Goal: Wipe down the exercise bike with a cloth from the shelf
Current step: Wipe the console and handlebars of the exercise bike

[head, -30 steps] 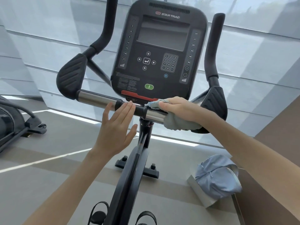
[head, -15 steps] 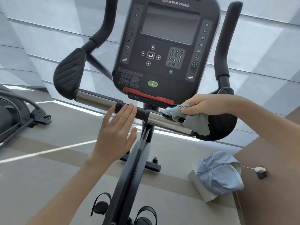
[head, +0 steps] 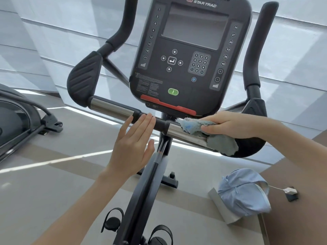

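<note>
Grey-blue fluffy cloth (head: 194, 126) gripped in right hand (head: 230, 124) on chrome handlebar tube (head: 177, 132) below-right of black console (head: 191, 68) | left hand (head: 132, 144) flat, empty, below-left of console | step: wiping tube | next: probably firm stroke leftward under console

On my feed the back wall (head: 53, 41) is made of pale grey-blue panels in wide horizontal bands, with softer light and dark patches lying across them. Below it the floor (head: 44, 195) is smooth grey-beige, crossed by broader, darker bands. A bright strip of light (head: 99, 115) runs along the foot of the wall, and a thinner bright line (head: 53, 161) slants across the floor's left side. At the left edge I can see part of another dark machine (head: 16, 121) resting on the floor. A brown surface (head: 300, 223) fills the lower right corner. At its left edge a pale blue cap (head: 244, 191) lies over a grey block (head: 219, 207), and a thin cord runs from the cap to a small white-and-black tag (head: 290, 191).
</note>
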A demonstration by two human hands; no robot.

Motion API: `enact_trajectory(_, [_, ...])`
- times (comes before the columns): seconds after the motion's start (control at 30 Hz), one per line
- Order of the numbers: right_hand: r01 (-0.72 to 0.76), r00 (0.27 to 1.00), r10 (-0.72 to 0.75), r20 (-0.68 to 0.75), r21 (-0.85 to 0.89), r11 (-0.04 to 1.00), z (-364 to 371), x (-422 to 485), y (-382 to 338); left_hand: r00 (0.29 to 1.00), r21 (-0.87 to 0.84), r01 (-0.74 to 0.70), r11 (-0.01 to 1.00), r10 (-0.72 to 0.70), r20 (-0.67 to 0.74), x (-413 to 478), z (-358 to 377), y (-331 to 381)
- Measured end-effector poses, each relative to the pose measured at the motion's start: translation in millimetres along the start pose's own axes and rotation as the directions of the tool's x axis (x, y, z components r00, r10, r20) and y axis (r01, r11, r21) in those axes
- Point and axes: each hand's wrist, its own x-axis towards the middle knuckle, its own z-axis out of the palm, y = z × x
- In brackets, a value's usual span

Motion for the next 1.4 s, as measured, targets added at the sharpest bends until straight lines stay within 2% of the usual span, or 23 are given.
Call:
enact_trajectory(0.1, [-0.004,1.000,0.004,-0.014,-0.034,0.999,2,2,-10,1.000,-0.026,0.001,1.000,-0.002,-0.003,1,0,1])
enact_trajectory(0.2, [0.081,0.995,-0.079,-0.055,0.036,0.996,15,21,-32,1.000,-0.037,0.002,0.999,-0.002,-0.011,1,0,1])
enact_trajectory(0.3, [0.129,0.984,-0.127,-0.126,0.007,0.992,26,23,-34,1.000,-0.043,-0.002,0.999,0.001,-0.022,2,-2,2])
enact_trajectory(0.43, [0.111,0.975,-0.159,-0.153,-0.283,0.953,29,-11,-8,1.000,-0.041,0.009,0.999,-0.011,-0.030,3,-4,3])
enact_trajectory(0.57, [0.115,0.925,-0.322,-0.202,-0.660,0.743,37,-32,0,0.999,-0.059,0.024,0.998,-0.026,-0.034,3,-5,6])
enact_trajectory(0.7, [0.191,0.840,-0.499,-0.213,-0.745,0.640,50,-6,-13,0.997,-0.061,0.033,0.998,-0.037,-0.061,3,-4,7])
enact_trajectory(0.87, [0.107,0.805,-0.510,-0.303,-0.771,0.628,68,9,-20,0.995,-0.062,0.042,0.997,-0.047,-0.084,1,-1,8])
enact_trajectory(0.97, [-0.042,0.771,-0.493,-0.403,-0.805,0.592,84,-15,-4,0.994,-0.069,0.062,0.996,-0.068,-0.083,0,1,8])
enact_trajectory(1.1, [-0.296,0.659,-0.454,-0.600,-0.762,0.576,114,-15,2,0.992,-0.094,0.085,0.992,-0.094,-0.085,1,1,10])
enact_trajectory(1.17, [-0.435,0.564,-0.397,-0.724,-0.669,0.602,125,5,-8,0.991,-0.108,0.091,0.990,-0.101,-0.088,1,0,10])
enact_trajectory(1.23, [-0.538,0.440,-0.334,-0.834,-0.542,0.646,134,28,-23,0.991,-0.112,0.085,0.990,-0.096,-0.091,1,0,10])
enact_trajectory(1.3, [-0.584,0.332,-0.287,-0.899,-0.434,0.686,141,46,-36,0.992,-0.111,0.079,0.991,-0.090,-0.091,1,-1,10])
enact_trajectory(1.4, [-0.586,0.239,-0.287,-0.927,-0.374,0.719,147,57,-37,0.993,-0.103,0.078,0.992,-0.086,-0.080,0,-2,10])
